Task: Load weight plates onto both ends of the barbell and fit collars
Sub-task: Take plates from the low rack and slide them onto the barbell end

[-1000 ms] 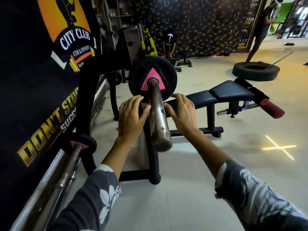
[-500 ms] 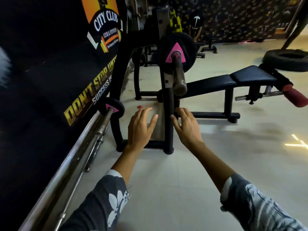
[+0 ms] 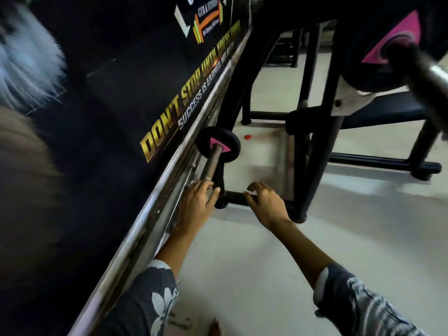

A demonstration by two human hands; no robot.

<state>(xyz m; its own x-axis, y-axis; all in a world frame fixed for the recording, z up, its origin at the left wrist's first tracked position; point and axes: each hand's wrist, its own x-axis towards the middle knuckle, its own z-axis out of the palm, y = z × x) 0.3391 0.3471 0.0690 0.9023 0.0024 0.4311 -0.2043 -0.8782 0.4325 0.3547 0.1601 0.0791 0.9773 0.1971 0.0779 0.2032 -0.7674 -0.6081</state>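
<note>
Left hand (image 3: 197, 204): nearest in, your fingers are loosely spread and carrying nothing. The fingertips are right at the near end of the low peg (image 3: 211, 166); you can't tell from here whether they touch it.
Right hand (image 3: 265, 202): well apart from the left, with the fingers loosely curled downward and nothing in them. It hovers over the rack's base bar (image 3: 236, 197).
Steel rail (image 3: 135, 234): this runs along the wall just beside your left forearm, under the black banner (image 3: 169, 122) with its gold lettering.
Low peg load: it carries one small plate (image 3: 218, 144), black with a pink triangle, sitting at the far end of the peg close to the rail.
Floor: a small red spot (image 3: 247, 137) lies just past the small plate.
Rack (image 3: 315, 146): its black uprights stand to the right of your hands, and the bench (image 3: 392, 112) is behind them.
Barbell (image 3: 434, 76): it's up at the top right and blurred, with the sleeve end pointing toward you. On it sits one large plate (image 3: 400, 37), black with a pink triangle.
Change: a second ago you had both palms flat on the large plate, one on each side of the sleeve. Half a second ago they had dropped in front of the rack upright. Now they're lower and further left, down at the low peg, and the barbell has slid off to the corner of your view.
</note>
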